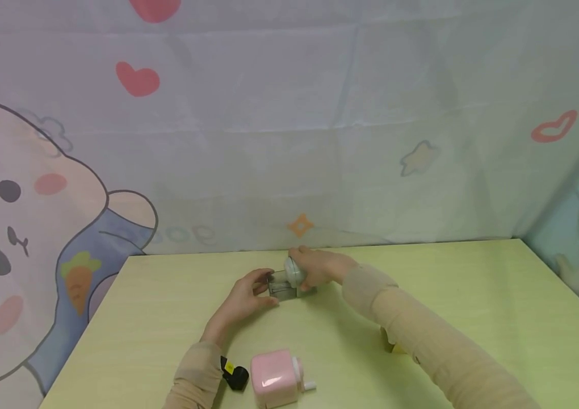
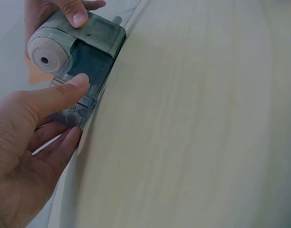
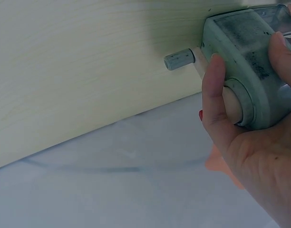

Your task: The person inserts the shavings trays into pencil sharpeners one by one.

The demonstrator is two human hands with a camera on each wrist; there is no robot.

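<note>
Near the table's back edge, a grey-green crank pencil sharpener (image 1: 293,274) lies close over the tabletop. My right hand (image 1: 320,266) grips its body, thumb on one face and a finger beside the round crank hub in the right wrist view. The crank handle (image 3: 179,60) sticks out past that finger. On the other side, my left hand (image 1: 244,296) pinches the clear shavings drawer (image 2: 73,114) between thumb and fingers. The drawer extends out of the body, below the round pencil-hole end (image 2: 46,54) in the left wrist view.
A pink crank pencil sharpener (image 1: 273,378) stands at the front, with a small black object (image 1: 236,377) bearing a yellow label beside it. Something dark and yellow (image 1: 387,341) is partly hidden by my right sleeve. A printed cloth (image 1: 269,142) hangs behind the table.
</note>
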